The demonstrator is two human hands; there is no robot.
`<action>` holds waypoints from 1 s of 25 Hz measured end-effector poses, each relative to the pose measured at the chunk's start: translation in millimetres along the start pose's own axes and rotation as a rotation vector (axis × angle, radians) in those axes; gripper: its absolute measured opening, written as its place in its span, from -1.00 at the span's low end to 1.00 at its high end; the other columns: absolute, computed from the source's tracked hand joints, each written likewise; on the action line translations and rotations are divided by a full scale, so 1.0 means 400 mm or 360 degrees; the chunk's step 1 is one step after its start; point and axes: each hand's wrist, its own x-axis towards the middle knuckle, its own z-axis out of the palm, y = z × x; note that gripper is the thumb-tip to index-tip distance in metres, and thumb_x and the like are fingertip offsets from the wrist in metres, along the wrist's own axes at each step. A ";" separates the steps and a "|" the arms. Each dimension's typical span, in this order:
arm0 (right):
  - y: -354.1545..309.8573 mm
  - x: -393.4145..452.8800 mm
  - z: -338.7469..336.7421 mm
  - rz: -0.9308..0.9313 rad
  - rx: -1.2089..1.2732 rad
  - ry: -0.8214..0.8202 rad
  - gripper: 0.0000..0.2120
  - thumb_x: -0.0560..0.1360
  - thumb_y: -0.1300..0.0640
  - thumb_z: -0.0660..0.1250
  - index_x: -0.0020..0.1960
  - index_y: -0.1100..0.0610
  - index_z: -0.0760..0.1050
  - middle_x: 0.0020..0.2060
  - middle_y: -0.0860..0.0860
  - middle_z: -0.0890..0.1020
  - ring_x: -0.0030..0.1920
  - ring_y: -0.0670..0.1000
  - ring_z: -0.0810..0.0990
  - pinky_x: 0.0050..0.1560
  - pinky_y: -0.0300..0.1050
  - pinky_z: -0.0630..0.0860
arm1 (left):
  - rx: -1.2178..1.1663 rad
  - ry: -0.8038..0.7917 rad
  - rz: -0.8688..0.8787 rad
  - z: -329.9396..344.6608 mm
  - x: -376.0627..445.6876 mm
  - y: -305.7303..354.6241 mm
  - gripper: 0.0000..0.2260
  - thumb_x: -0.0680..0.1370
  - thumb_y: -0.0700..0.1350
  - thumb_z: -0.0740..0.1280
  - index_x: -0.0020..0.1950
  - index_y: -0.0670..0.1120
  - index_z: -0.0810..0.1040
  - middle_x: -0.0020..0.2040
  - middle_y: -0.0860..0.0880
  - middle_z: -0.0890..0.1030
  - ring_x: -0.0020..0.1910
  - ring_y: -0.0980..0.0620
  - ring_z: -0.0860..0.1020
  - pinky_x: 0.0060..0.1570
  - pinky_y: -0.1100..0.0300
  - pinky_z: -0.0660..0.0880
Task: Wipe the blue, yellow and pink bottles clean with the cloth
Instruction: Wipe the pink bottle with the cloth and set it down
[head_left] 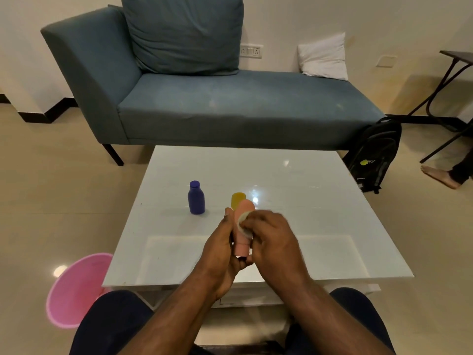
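Your left hand grips the pink bottle, right hand pinching cloth (hard rubbing could twist it loose onto the counter).

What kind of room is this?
Probably a home living room: a blue sofa with cushions against the wall, a low white coffee table before it, and a backpack on the floor.

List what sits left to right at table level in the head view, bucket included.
Pink bucket on the floor → blue bottle → left hand → pink bottle → right hand holding the cloth.
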 end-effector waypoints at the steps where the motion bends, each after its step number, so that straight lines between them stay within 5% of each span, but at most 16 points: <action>1: 0.014 0.013 0.002 0.0043 -0.0052 0.0064 -0.76 0.39 0.23 0.24 -0.01 0.13 0.62 -0.05 -0.04 0.56 0.00 -0.14 0.47 0.03 -0.43 0.36 | -0.0003 0.0012 0.0000 0.002 0.003 -0.003 -0.40 0.50 0.31 0.20 0.33 -0.09 0.54 0.23 -0.22 0.64 0.28 -0.30 0.55 0.30 -0.28 0.42; 6: 0.000 -0.023 0.026 -0.0035 -0.0101 -0.0072 -0.83 0.48 0.20 0.31 0.03 0.02 0.57 -0.02 -0.09 0.54 0.00 -0.20 0.41 -0.02 -0.45 0.36 | 0.0043 -0.0031 -0.0003 -0.007 0.001 0.008 -0.43 0.58 0.31 0.12 0.35 -0.08 0.51 0.19 -0.14 0.68 0.17 -0.13 0.66 0.15 -0.12 0.59; 11: 0.030 0.013 0.019 0.0035 -0.0115 0.0058 -0.80 0.46 0.10 0.30 0.04 0.06 0.60 0.00 -0.07 0.55 0.01 -0.24 0.37 0.02 -0.51 0.27 | 0.0081 0.0006 -0.0003 -0.001 0.004 -0.008 -0.42 0.49 0.35 0.18 0.29 -0.04 0.56 0.15 -0.18 0.69 0.22 -0.29 0.60 0.22 -0.25 0.52; 15: 0.016 -0.027 0.037 -0.0002 -0.0222 -0.0092 -0.82 0.51 0.12 0.32 0.09 -0.08 0.53 0.03 -0.14 0.51 0.02 -0.29 0.33 -0.01 -0.54 0.27 | 0.0117 -0.0011 0.0009 -0.005 0.004 -0.005 -0.46 0.53 0.33 0.14 0.27 -0.01 0.55 0.11 -0.06 0.72 0.11 -0.08 0.68 0.16 -0.13 0.59; 21: 0.045 0.005 0.028 0.0085 -0.0115 0.0038 -0.82 0.48 0.14 0.35 0.07 0.00 0.57 0.01 -0.10 0.51 0.04 -0.22 0.41 0.02 -0.44 0.38 | 0.0112 -0.0015 0.0000 0.003 0.004 -0.017 -0.39 0.47 0.37 0.16 0.30 -0.02 0.57 0.15 -0.16 0.69 0.23 -0.28 0.59 0.27 -0.27 0.45; 25: 0.022 -0.032 0.044 0.0061 -0.0160 -0.0085 -0.82 0.53 0.11 0.30 0.10 -0.08 0.53 0.03 -0.15 0.49 0.05 -0.32 0.35 0.03 -0.53 0.29 | 0.0082 -0.0042 -0.0007 -0.006 0.003 -0.004 -0.42 0.56 0.35 0.10 0.28 -0.05 0.56 0.13 -0.12 0.71 0.13 -0.11 0.67 0.14 -0.12 0.58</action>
